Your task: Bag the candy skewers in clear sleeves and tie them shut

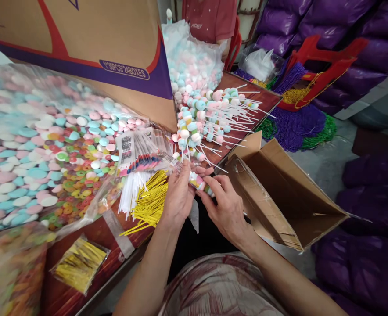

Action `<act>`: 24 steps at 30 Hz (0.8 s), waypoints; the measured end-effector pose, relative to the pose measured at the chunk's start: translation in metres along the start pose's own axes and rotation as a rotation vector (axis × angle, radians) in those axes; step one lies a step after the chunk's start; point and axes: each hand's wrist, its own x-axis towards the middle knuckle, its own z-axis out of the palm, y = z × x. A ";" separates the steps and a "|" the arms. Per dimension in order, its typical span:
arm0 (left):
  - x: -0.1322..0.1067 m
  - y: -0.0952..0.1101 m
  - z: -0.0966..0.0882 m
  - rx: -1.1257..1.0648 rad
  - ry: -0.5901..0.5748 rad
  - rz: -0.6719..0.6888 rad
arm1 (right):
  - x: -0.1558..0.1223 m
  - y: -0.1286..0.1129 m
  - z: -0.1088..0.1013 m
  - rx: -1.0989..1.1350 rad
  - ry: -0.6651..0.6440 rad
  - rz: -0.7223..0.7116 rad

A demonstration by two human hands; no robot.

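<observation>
My left hand (180,188) is closed around a clear printed plastic bag, its thumb pressed on top. Inside the bag sits a candy skewer (197,181) of pastel marshmallows and gummies. My right hand (225,199) pinches the near end of the same skewer with thumb and fingers. Just beyond my hands lies a pile of marshmallow skewers (210,114) on white sticks. Left of my left hand are yellow twist ties (151,197), white sticks (131,191) and a stack of printed plastic bags (141,151).
Loose marshmallows (26,175) and gummy rings (82,184) cover the table's left. A large carton (98,52) stands behind them. An open cardboard box (279,197) is at my right. Purple sacks (371,263), a red stool (325,57) and a seated person (210,22) are beyond.
</observation>
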 end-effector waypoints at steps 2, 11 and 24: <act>0.000 0.001 -0.003 -0.009 0.000 -0.028 | 0.002 0.001 0.000 0.055 0.002 -0.038; 0.001 -0.003 -0.006 0.021 -0.045 -0.042 | 0.007 0.003 -0.003 0.129 0.015 -0.076; 0.002 -0.001 -0.014 -0.097 -0.016 -0.085 | 0.007 0.007 -0.001 0.332 0.032 -0.042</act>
